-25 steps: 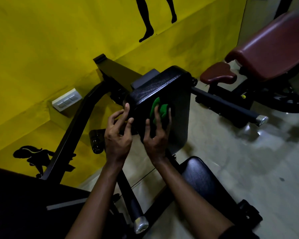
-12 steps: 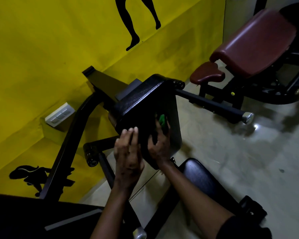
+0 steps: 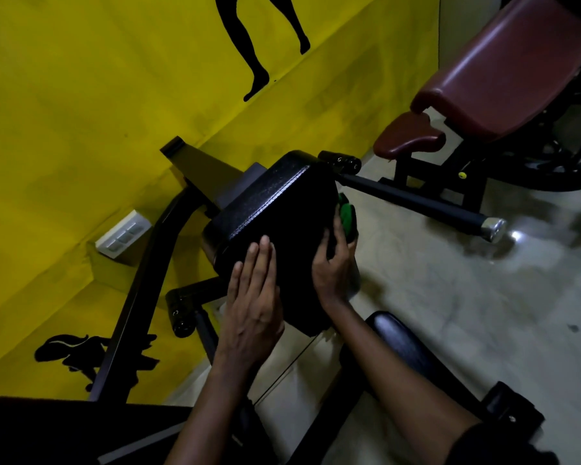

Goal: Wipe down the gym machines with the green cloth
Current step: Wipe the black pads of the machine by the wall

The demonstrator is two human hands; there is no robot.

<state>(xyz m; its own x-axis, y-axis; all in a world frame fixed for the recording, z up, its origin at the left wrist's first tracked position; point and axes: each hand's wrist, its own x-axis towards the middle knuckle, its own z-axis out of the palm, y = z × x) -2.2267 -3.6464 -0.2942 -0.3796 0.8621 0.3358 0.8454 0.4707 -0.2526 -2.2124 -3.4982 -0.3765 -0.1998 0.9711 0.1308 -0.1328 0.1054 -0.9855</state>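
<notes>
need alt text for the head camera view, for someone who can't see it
A person's right hand holds a crumpled green cloth against the right edge of a black padded machine cushion, while the left hand lies flat on its front. Behind are a yellow wall and a maroon padded bench.

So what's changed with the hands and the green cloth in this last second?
The right hand slid the cloth from the middle of the pad to its right edge. The left hand let go of the pad's left edge and now lies flat on its face. The right hand still holds the cloth; the pad stays put.
</notes>
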